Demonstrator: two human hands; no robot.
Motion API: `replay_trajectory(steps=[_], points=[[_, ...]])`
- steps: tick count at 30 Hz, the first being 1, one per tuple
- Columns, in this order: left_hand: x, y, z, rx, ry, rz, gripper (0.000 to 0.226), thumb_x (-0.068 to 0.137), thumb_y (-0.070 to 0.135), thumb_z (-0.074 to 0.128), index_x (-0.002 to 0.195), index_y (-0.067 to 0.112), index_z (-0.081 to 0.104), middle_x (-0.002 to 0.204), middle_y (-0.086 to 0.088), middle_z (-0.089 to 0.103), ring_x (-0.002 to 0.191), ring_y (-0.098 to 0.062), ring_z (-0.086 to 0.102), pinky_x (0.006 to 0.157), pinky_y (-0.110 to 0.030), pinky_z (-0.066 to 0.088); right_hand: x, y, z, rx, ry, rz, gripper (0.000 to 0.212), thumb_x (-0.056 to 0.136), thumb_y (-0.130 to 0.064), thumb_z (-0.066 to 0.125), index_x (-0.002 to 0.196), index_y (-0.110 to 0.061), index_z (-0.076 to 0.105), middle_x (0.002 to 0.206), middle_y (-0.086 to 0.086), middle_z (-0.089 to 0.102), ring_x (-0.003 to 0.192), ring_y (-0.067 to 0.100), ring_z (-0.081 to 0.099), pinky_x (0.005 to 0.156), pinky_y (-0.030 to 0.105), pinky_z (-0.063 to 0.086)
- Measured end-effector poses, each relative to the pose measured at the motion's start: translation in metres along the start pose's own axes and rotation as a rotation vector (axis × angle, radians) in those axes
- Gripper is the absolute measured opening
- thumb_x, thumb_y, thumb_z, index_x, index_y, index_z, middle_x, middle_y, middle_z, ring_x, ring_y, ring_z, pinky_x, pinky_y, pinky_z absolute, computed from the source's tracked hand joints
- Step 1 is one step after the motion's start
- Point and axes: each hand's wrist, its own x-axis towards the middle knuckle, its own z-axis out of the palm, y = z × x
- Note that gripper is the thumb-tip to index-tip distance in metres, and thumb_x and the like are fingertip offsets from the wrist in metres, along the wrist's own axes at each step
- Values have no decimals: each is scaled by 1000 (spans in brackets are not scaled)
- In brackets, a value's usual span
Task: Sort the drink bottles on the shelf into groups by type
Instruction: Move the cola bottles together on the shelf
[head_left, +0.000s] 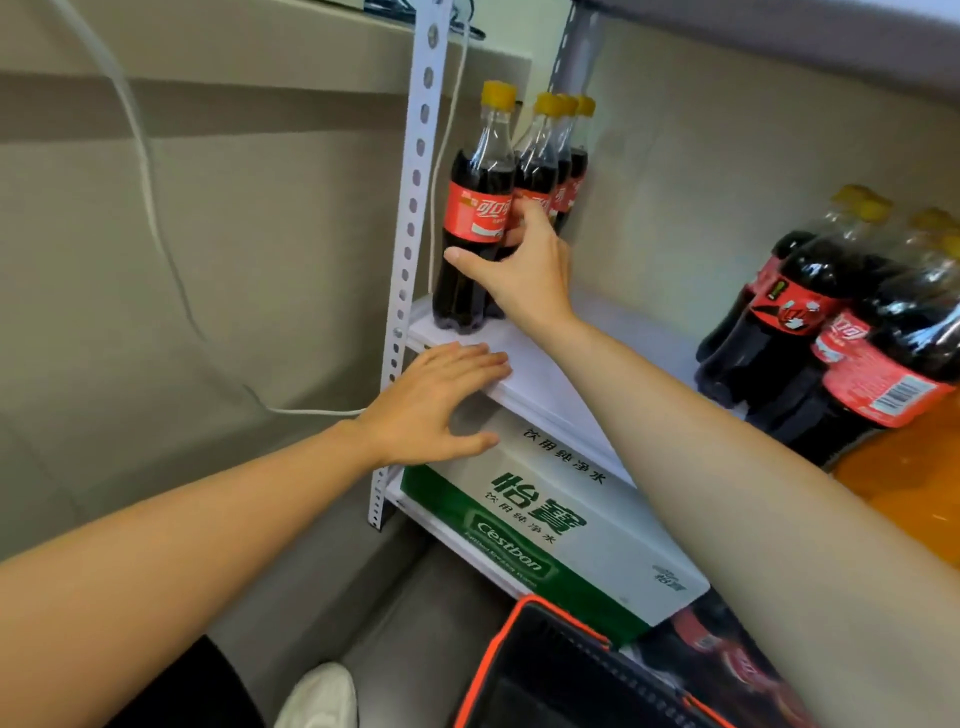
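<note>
Several cola bottles with yellow caps and red labels stand in a row at the left end of the white shelf (540, 374). My right hand (519, 265) grips the front cola bottle (475, 208), thumb across its dark lower body and fingers behind the label. My left hand (436, 405) rests flat with spread fingers on the shelf's front edge, just below that bottle. A second cluster of cola bottles (841, 322) stands at the right side of the shelf, leaning in the wide-angle view.
A perforated white upright post (413, 208) stands just left of the held bottle. A white and green water carton (545, 514) fills the shelf below. A black bin with an orange rim (561, 670) sits at the bottom. A white cable (150, 197) hangs on the left wall.
</note>
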Motion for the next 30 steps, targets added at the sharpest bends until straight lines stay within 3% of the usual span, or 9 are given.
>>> replay_trajectory(steps=[4, 11, 13, 15, 18, 20, 22, 26, 30], points=[[-1, -1, 0, 3, 0, 6, 82, 88, 54, 71, 156, 19, 42, 164, 2, 36, 155, -15, 24, 128, -41, 15, 9, -2, 4, -34, 29, 3, 68, 64, -49, 89, 117, -18, 60, 111, -5, 72, 104, 17, 68, 91, 43, 53], [-1, 4, -6, -81, 27, -20, 72, 87, 43, 77, 150, 18, 52, 159, 0, 45, 151, -15, 34, 126, -38, 19, 9, -5, -1, 79, 3, 45, 56, 66, -31, 92, 111, -19, 61, 97, -14, 68, 91, 5, 67, 85, 33, 56], [-1, 7, -10, -158, 163, -41, 47, 87, 32, 77, 130, 16, 71, 139, -2, 65, 133, -14, 56, 116, -39, 40, 0, -2, -7, 151, 9, 35, 56, 68, -24, 92, 114, -18, 60, 97, -15, 68, 86, -6, 65, 80, 20, 54], [1, 12, -17, -230, 396, -127, 20, 85, 26, 71, 101, 15, 78, 104, 3, 75, 99, -12, 69, 91, -41, 55, -9, 0, -15, 192, 27, 28, 55, 70, -21, 90, 116, -18, 60, 98, -13, 69, 83, -9, 64, 74, 13, 52], [12, 21, -31, -366, 617, -299, 1, 84, 13, 69, 83, 13, 70, 84, 5, 69, 82, -12, 64, 79, -41, 54, -23, 2, -33, 250, 43, 20, 56, 71, -17, 89, 118, -16, 60, 103, -3, 72, 91, 6, 69, 80, 26, 57], [20, 28, -42, -547, 650, -380, 3, 85, 14, 69, 87, 16, 68, 88, 8, 69, 85, -5, 64, 80, -32, 54, -31, 1, -47, 283, 49, 9, 56, 71, -14, 89, 118, -18, 59, 103, -3, 72, 92, 11, 69, 82, 31, 58], [30, 38, -57, -741, 628, -414, 17, 86, 23, 67, 103, 19, 69, 99, 12, 69, 94, 0, 64, 85, -23, 51, -41, 1, -62, 312, 39, -5, 55, 71, -13, 89, 117, -21, 59, 101, -7, 72, 90, 8, 69, 79, 25, 56], [46, 56, -76, -1069, 354, -380, 43, 97, 30, 60, 140, 28, 57, 130, 2, 68, 118, -12, 66, 99, -33, 54, -66, 0, -89, 355, -8, 10, 54, 73, -21, 89, 120, -22, 63, 103, -6, 74, 91, 7, 70, 78, 20, 54], [52, 72, -80, -1124, 148, -319, 45, 105, 33, 51, 150, 28, 49, 133, -4, 69, 120, -24, 68, 97, -41, 56, -94, 0, -106, 424, -15, 110, 57, 71, -26, 89, 115, -23, 53, 99, 4, 75, 88, 13, 72, 81, 27, 57]])
